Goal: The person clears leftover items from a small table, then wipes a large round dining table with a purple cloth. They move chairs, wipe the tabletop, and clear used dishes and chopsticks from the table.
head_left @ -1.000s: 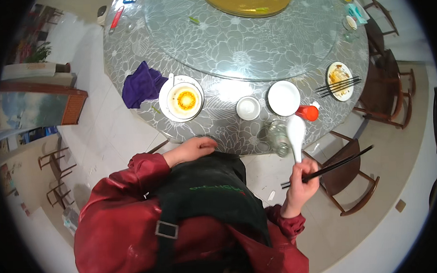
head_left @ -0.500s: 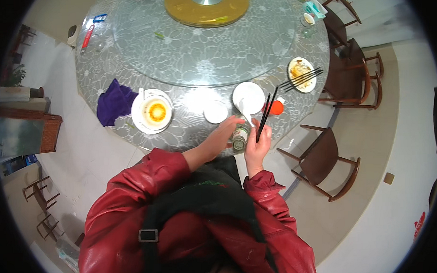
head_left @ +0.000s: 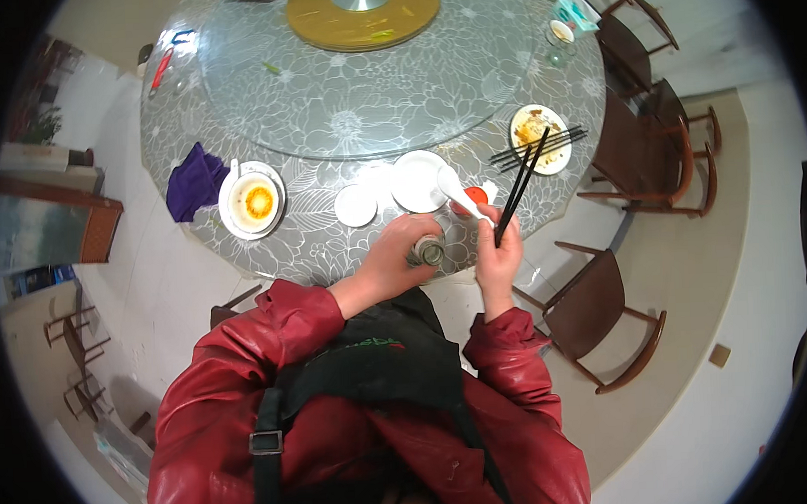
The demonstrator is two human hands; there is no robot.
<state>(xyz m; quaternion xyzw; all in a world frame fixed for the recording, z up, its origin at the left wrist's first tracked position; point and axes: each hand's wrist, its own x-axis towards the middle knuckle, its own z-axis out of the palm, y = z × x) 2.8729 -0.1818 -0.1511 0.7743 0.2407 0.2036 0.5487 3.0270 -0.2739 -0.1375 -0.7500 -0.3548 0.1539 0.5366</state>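
My left hand (head_left: 388, 260) is wrapped round a small glass bottle (head_left: 430, 250) at the table's near edge, its round end towards me. My right hand (head_left: 499, 265), just to the right, grips a pair of black chopsticks (head_left: 523, 184) and a white spoon (head_left: 456, 190) together. The spoon's bowl lies over the rim of a white plate (head_left: 413, 182). Close behind the spoon handle is an orange-red round thing (head_left: 477, 196), partly hidden. A small white saucer (head_left: 356, 206) lies left of the plate.
A white bowl (head_left: 241, 219) with orange residue stands on a plate at left, beside a purple cloth (head_left: 197, 184). At right, more black chopsticks (head_left: 507, 162) lie across a food-stained plate (head_left: 556, 163). A glass turntable (head_left: 345, 94) covers the table's middle. Brown chairs (head_left: 592, 303) stand at right.
My left hand has closed round the bottle and shifted it slightly left. My right hand, with spoon and chopsticks, has moved a little right. The view has shifted too.
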